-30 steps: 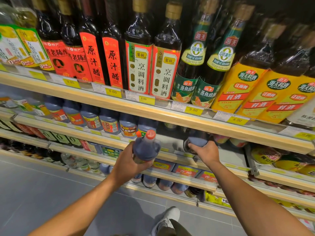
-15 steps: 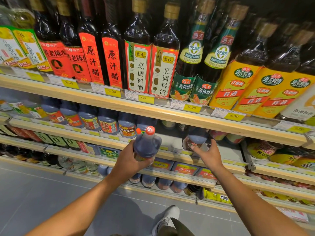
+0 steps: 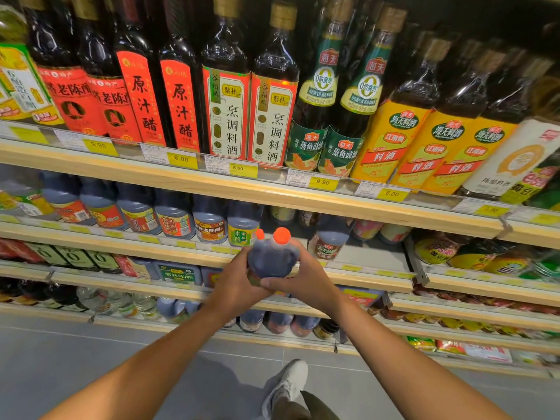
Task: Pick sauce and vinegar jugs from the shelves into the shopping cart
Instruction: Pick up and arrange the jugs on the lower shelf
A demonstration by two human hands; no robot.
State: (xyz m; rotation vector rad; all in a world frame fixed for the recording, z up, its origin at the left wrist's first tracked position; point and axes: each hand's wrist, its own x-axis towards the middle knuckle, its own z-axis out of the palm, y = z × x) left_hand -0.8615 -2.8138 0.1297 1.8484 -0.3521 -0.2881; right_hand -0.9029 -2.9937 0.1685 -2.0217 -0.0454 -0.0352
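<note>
A dark sauce jug [image 3: 272, 256] with an orange cap is held upright in front of the second shelf. My left hand [image 3: 233, 283] grips its lower left side. My right hand [image 3: 306, 277] wraps its right side, fingers curled under the base. Another dark jug [image 3: 330, 241] stands alone on the second shelf just right of my hands. A row of similar jugs [image 3: 172, 219] with coloured labels fills that shelf to the left. The shopping cart is out of view.
Tall glass bottles of vinegar and cooking wine [image 3: 227, 95] crowd the top shelf, above a wooden shelf edge [image 3: 272, 195] with yellow price tags. Lower shelves hold more jugs and packets. Grey floor and my shoe [image 3: 288, 386] lie below.
My right hand let go of the jug on the second shelf and moved left onto the jug held by my left hand. That jug now sits between both hands.
</note>
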